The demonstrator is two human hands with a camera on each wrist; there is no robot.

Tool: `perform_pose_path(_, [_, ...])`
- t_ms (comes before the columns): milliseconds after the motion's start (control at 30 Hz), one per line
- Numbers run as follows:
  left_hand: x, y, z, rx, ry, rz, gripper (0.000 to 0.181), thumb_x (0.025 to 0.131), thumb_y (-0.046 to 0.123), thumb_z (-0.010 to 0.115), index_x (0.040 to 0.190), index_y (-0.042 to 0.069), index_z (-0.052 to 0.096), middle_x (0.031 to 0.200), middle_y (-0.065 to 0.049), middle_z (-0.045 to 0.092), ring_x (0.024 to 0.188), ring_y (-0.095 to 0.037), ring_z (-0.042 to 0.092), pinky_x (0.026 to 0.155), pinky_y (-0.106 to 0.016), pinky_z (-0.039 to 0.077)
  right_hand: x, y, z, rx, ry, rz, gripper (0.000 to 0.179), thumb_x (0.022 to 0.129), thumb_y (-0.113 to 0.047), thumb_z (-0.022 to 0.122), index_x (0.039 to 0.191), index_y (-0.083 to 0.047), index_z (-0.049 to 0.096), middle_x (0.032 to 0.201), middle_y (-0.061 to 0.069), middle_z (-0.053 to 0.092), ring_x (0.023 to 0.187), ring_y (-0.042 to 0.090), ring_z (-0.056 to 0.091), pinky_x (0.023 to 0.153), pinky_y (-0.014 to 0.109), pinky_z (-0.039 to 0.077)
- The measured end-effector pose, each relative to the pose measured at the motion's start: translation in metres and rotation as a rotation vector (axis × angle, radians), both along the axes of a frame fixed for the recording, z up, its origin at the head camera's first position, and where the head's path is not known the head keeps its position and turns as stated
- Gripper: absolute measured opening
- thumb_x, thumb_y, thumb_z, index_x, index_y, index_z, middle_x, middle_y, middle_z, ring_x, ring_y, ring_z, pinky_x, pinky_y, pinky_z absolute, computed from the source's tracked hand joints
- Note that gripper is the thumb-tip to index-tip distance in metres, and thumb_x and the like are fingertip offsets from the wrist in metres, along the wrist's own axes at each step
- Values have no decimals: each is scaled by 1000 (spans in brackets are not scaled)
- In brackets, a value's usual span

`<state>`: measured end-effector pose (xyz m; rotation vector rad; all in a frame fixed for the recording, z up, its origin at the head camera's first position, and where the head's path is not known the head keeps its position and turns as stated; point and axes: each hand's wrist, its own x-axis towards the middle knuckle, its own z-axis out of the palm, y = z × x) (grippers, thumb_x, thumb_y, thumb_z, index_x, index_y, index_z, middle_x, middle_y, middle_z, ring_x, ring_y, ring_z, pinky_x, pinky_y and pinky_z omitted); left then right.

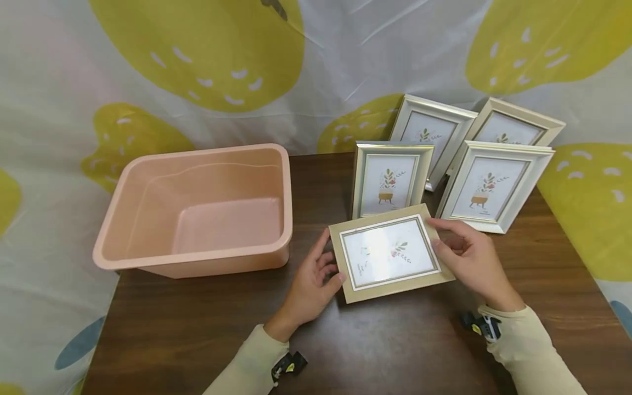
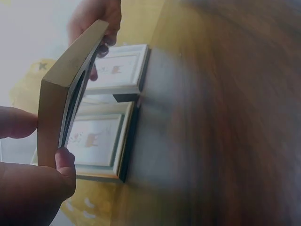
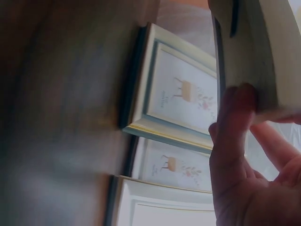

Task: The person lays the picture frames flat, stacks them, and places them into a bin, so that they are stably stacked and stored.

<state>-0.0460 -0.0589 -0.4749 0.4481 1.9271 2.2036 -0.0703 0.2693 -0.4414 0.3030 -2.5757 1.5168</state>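
Note:
A beige picture frame [image 1: 392, 255] is held up sideways between both hands, its glass facing up and catching glare over a plant print. My left hand [image 1: 312, 288] grips its left edge, thumb at the front corner and fingers behind. At the opposite edge, my right hand [image 1: 469, 260] pinches the frame between thumb and fingers. The left wrist view shows the held frame [image 2: 63, 77] edge-on. In the right wrist view the back of the frame [image 3: 249, 61] appears, fingers against it. Close behind it stands a silver-gold frame [image 1: 392, 181], partly covered at its lower edge.
A white-silver frame [image 1: 496, 186] stands at the right, with another silver frame [image 1: 434, 129] and a gold one [image 1: 513, 129] behind. On the left of the dark wooden table [image 1: 222, 329] sits a pink plastic bin [image 1: 217, 260]. A lemon-patterned cloth [image 1: 336, 66] hangs behind.

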Motion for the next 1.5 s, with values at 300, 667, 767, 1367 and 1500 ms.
perform_pose_path(300, [3, -19, -3, -160, -53, -100, 106, 88, -5, 79, 170, 7, 13, 175, -15, 20, 144, -39, 49, 113, -41, 52, 14, 3, -15, 131, -29, 52, 44, 93, 0, 77, 136, -10, 70, 119, 19, 74, 65, 4, 70, 54, 19, 56])
perform_pose_path(667, [4, -26, -14, -364, -119, -155, 103, 90, 5, 82, 171, 13, 17, 175, -17, 20, 147, -40, 47, 113, -49, 52, 25, 1, -34, 165, -127, 115, 43, 91, -2, 79, 133, -8, 69, 105, 14, 74, 64, 3, 67, 52, 23, 53])
perform_pose_path(767, [2, -26, -14, -390, -148, -155, 104, 91, 8, 82, 171, 15, 17, 173, -18, 23, 142, -42, 52, 112, -51, 53, 21, 2, -34, 199, -153, 138, 44, 91, -3, 80, 133, -7, 68, 106, 14, 75, 69, 3, 69, 57, 24, 56])
perform_pose_path(1367, [-7, -29, -18, -533, -97, -120, 93, 92, 11, 81, 168, 6, 26, 156, -26, 48, 135, -41, 62, 108, -46, 55, 11, 6, -33, 163, -280, 215, 54, 89, -6, 84, 140, -5, 66, 103, 11, 76, 84, 8, 72, 67, 27, 63])
perform_pose_path(1500, [-6, -29, -20, -537, -84, -114, 91, 92, 7, 81, 167, 6, 30, 159, -25, 46, 134, -41, 63, 106, -43, 57, 10, 5, -32, 256, -223, 197, 50, 85, -9, 88, 133, -6, 72, 94, 3, 73, 78, 4, 69, 67, 22, 56])
